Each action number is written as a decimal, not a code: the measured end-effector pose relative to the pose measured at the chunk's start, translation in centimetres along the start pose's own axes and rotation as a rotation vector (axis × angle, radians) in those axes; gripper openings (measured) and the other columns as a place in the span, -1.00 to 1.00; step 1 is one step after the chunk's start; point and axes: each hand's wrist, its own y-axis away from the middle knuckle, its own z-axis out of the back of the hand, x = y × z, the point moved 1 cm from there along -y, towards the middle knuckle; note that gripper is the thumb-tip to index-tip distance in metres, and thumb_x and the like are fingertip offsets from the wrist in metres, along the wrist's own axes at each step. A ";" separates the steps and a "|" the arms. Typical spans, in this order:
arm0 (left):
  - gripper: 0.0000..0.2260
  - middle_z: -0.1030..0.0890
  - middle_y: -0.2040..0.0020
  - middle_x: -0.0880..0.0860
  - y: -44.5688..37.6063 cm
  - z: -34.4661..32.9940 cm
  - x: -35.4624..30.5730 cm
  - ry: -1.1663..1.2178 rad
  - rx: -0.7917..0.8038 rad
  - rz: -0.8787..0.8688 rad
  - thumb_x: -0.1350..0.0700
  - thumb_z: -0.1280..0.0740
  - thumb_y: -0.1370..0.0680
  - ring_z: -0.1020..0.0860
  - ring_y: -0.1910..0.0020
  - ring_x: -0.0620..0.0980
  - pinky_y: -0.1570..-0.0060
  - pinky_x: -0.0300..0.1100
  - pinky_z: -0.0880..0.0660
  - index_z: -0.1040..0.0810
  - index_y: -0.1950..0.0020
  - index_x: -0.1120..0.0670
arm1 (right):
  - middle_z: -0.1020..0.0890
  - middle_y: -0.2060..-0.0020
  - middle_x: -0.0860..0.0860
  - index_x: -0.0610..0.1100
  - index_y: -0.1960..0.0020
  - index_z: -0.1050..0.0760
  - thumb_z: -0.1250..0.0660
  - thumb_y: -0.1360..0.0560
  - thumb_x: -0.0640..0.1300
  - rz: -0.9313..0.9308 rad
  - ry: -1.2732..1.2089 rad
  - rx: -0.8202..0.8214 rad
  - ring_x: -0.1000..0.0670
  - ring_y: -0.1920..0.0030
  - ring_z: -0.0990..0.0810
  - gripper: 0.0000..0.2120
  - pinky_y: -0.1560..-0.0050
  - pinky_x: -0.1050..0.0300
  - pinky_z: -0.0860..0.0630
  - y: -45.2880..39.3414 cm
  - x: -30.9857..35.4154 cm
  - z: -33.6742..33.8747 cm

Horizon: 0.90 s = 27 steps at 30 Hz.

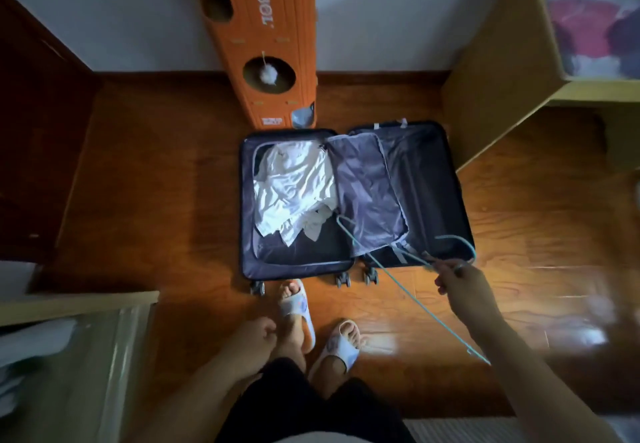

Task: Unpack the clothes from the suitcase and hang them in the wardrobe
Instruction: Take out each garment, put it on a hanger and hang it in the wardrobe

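Observation:
A dark suitcase (246,200) lies open on the wooden floor in front of my feet. Its left half holds crumpled white clothes (294,186); a grey lining flap (367,193) is folded across the middle, and the right half looks bare. My right hand (460,285) is shut on a thin teal wire hanger (398,286), near its hook, over the suitcase's near right corner. The hanger's far end reaches the edge of the white clothes. My left hand (254,335) hangs by my left leg, fingers loosely curled, holding nothing.
An orange cardboard cat tower (273,37) stands against the white wall behind the suitcase. Wooden wardrobe shelves (491,72) with folded clothes rise on the right. A dark door (38,124) is at left. A plastic-covered surface (79,356) sits at lower left.

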 end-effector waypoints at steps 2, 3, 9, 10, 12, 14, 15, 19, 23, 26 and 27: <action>-0.74 -0.62 -0.26 0.03 -2.4 -0.2 -1.1 -0.038 0.085 0.055 0.05 -0.23 -0.65 -0.59 -0.20 0.00 -0.26 -0.12 -0.47 -0.55 -0.31 0.00 | -0.56 0.36 -0.09 -0.17 0.14 -0.59 -0.26 -0.62 -0.17 -0.073 -0.029 -0.065 -0.10 0.30 -0.51 -0.79 0.24 0.04 -0.36 -2.3 -0.4 -0.2; -0.76 -0.61 -0.27 0.02 -3.6 0.0 -1.8 -0.034 0.103 0.069 0.05 -0.22 -0.65 -0.57 -0.22 -0.02 -0.28 -0.12 -0.46 -0.56 -0.28 -0.02 | -0.56 0.35 -0.08 -0.15 0.15 -0.58 -0.25 -0.63 -0.15 -0.100 -0.031 -0.090 -0.12 0.28 -0.51 -0.78 0.26 0.05 -0.35 -3.4 -0.6 -0.4; -0.80 -0.62 -0.13 0.01 -16.9 0.5 -7.0 -0.120 0.162 -0.060 0.10 -0.17 -0.67 -0.57 -0.13 0.01 -0.13 -0.16 -0.45 -0.58 -0.14 0.03 | -0.55 0.32 -0.10 -0.21 0.03 -0.59 -0.22 -0.65 -0.16 -0.170 -0.043 -0.169 -0.11 0.29 -0.49 -0.78 0.32 0.10 -0.31 -14.0 -2.2 -4.6; -0.79 -0.62 -0.13 0.02 -20.2 0.4 -7.3 -0.156 0.163 -0.081 0.10 -0.17 -0.66 -0.57 -0.12 0.02 -0.11 -0.14 -0.45 -0.57 -0.17 0.04 | -0.54 0.33 -0.11 -0.21 -0.01 -0.61 -0.23 -0.64 -0.19 -0.166 -0.049 -0.178 -0.05 0.33 -0.47 -0.80 0.37 0.14 -0.31 -16.6 -2.8 -5.8; -0.78 -0.61 -0.16 0.01 -27.5 0.2 -7.2 -0.217 0.153 -0.084 0.08 -0.18 -0.65 -0.56 -0.14 0.02 -0.13 -0.10 -0.48 -0.53 -0.23 0.01 | -0.52 0.39 -0.10 -0.23 -0.01 -0.63 -0.26 -0.62 -0.21 -0.132 -0.041 -0.179 0.10 0.45 -0.43 -0.82 0.45 0.25 -0.34 -22.1 -3.9 -8.4; -0.77 -0.61 -0.22 0.07 -34.9 0.2 -7.5 -0.272 0.079 -0.097 0.08 -0.19 -0.64 -0.56 -0.19 0.07 -0.16 -0.08 -0.47 -0.53 -0.25 0.03 | -0.54 0.42 -0.13 -0.16 0.14 -0.63 -0.29 -0.59 -0.15 -0.085 -0.040 -0.168 0.14 0.45 -0.46 -0.80 0.32 0.25 -0.46 -27.6 -5.6 -11.3; -0.76 -0.60 -0.23 0.10 -38.3 0.4 -7.9 -0.299 0.042 -0.099 0.07 -0.19 -0.65 -0.56 -0.19 0.10 -0.14 -0.07 -0.46 -0.52 -0.27 0.05 | -0.56 0.41 -0.14 -0.16 0.21 -0.60 -0.30 -0.58 -0.12 -0.075 -0.068 -0.161 0.08 0.38 -0.50 -0.77 0.22 0.09 -0.52 -30.2 -6.5 -12.8; -0.74 -0.54 -0.21 0.16 -50.9 0.9 -10.7 -0.397 -0.197 -0.105 0.03 -0.14 -0.68 -0.55 -0.14 0.21 -0.01 0.02 -0.47 -0.41 -0.32 0.09 | -0.54 0.40 -0.09 -0.23 0.21 -0.55 -0.29 -0.58 -0.15 -0.049 -0.153 -0.154 -0.06 0.32 -0.47 -0.77 0.21 -0.02 -0.43 -39.6 -9.3 -18.3; -0.68 -0.49 -0.18 0.21 -60.6 0.3 -13.6 -0.475 -0.430 -0.112 -0.03 -0.24 -0.66 -0.52 -0.17 0.30 0.04 0.09 -0.42 -0.36 -0.28 0.17 | -0.54 0.39 0.00 -0.10 0.20 -0.57 -0.27 -0.62 -0.19 -0.025 -0.274 -0.155 0.03 0.38 -0.48 -0.77 0.33 0.11 -0.43 -45.2 -9.9 -21.5; -0.62 -0.45 -0.24 0.19 -65.5 0.2 -14.8 -0.517 -0.443 -0.094 -0.03 -0.31 -0.63 -0.51 -0.21 0.28 0.00 0.09 -0.43 -0.35 -0.34 0.14 | -0.57 0.44 0.10 -0.03 0.17 -0.59 -0.28 -0.61 -0.19 0.015 -0.268 -0.148 0.12 0.42 -0.51 -0.78 0.31 0.16 -0.49 -46.9 -10.4 -22.5; -0.65 -0.45 -0.24 0.19 -66.6 0.4 -14.5 -0.565 -0.457 -0.107 0.04 -0.32 -0.62 -0.52 -0.19 0.28 0.00 0.10 -0.46 -0.37 -0.34 0.14 | -0.57 0.45 0.10 -0.03 0.16 -0.60 -0.29 -0.61 -0.19 0.020 -0.271 -0.139 0.14 0.43 -0.51 -0.79 0.32 0.19 -0.49 -47.1 -10.6 -22.7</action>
